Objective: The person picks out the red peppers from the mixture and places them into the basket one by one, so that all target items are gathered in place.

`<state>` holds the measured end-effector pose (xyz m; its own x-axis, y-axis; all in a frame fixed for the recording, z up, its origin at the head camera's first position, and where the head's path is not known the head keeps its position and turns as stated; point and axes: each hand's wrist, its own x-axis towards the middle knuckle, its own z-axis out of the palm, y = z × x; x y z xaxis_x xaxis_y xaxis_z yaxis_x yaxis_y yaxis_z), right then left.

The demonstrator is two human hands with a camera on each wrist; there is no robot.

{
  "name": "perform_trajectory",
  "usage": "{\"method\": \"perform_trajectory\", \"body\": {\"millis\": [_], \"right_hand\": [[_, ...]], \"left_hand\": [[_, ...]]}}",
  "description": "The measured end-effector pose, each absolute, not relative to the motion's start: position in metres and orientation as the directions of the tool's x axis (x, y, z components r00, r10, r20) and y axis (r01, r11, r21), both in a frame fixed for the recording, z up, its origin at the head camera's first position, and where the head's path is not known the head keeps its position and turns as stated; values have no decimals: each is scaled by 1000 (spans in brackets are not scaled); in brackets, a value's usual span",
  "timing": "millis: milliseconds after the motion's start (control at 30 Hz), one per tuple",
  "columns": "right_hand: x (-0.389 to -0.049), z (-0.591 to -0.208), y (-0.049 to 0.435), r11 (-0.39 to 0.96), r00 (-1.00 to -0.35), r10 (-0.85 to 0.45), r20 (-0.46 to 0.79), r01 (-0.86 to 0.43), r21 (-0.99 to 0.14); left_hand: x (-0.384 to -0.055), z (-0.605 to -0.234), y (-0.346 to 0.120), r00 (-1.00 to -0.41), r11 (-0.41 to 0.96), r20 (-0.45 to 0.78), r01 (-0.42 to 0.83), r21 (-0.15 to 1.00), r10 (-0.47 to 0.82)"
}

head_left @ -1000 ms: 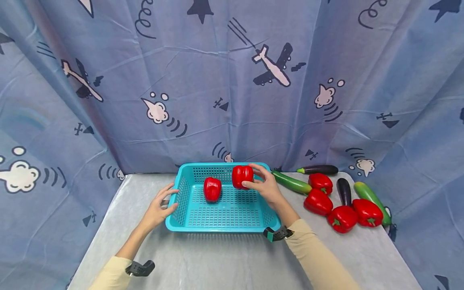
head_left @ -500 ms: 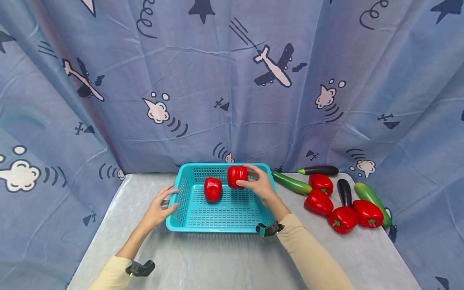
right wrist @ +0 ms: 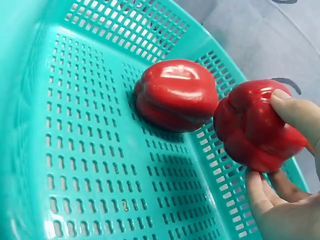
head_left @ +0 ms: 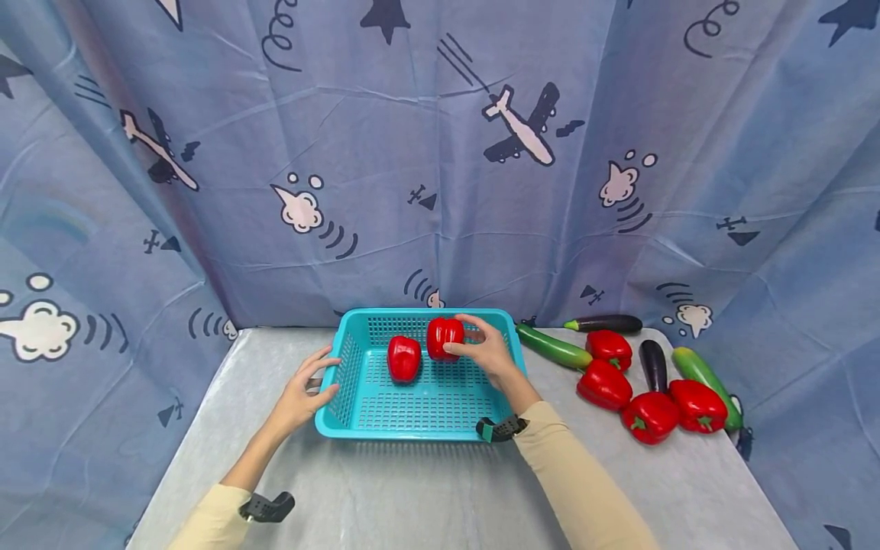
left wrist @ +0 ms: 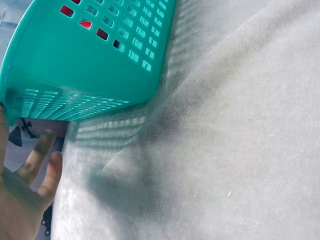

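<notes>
Item: your 2 cream sleeves (head_left: 584, 485), with 1 dark band (head_left: 268, 507) at each wrist.
Item: 1 pale desk (head_left: 412, 496).
Item: 1 turquoise basket (head_left: 412, 436), perforated, upright on the desk.
Item: 4 red peppers (head_left: 649, 417), clustered right of the basket.
Item: your left grip (head_left: 301, 391), fingers spread, at the basket's left rim.
Item: 1 loose red pepper (head_left: 403, 360), on the basket floor, left of centre.
Item: your right grip (head_left: 486, 353), pinching 1 held red pepper (head_left: 440, 336) between thumb and fingers, toward the basket's rear, just beside the loose one; you cannot tell whether it touches the basket.
Item: 2 green zucchini (head_left: 555, 347), 1 beside the basket, 1 farther right.
Item: 2 dark eggplants (head_left: 608, 323), near the clustered peppers.
Item: 1 blue printed curtain (head_left: 371, 267), behind.
</notes>
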<state>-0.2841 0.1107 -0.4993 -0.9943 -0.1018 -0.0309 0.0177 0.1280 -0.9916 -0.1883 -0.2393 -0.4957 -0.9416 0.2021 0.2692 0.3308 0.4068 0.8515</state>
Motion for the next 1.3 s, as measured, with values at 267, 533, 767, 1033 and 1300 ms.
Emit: {"method": "perform_trajectory", "body": {"millis": [267, 533, 767, 1033, 1300], "right_hand": [[-287, -508, 106, 176, -995, -92, -33, 16, -984], [-288, -510, 104, 196, -996, -60, -60, 47, -980], [-287, -511, 104, 183, -992, -82, -94, 78, -980], [-290, -513, 103, 167, -985, -122, -119, 97, -981], [-296, -520, 105, 163, -982, -137, -131, 108, -981]], "left_hand": [[-189, -496, -239, -945, 415, 258, 321, 851, 203], [-189, -496, -239, -943, 399, 260, 324, 858, 208], [-189, -496, -239, -947, 403, 252, 314, 860, 201], [-190, -497, -239, -947, 393, 251, 313, 865, 202], [-188, -496, -239, -946, 388, 255, 315, 866, 199]]}}
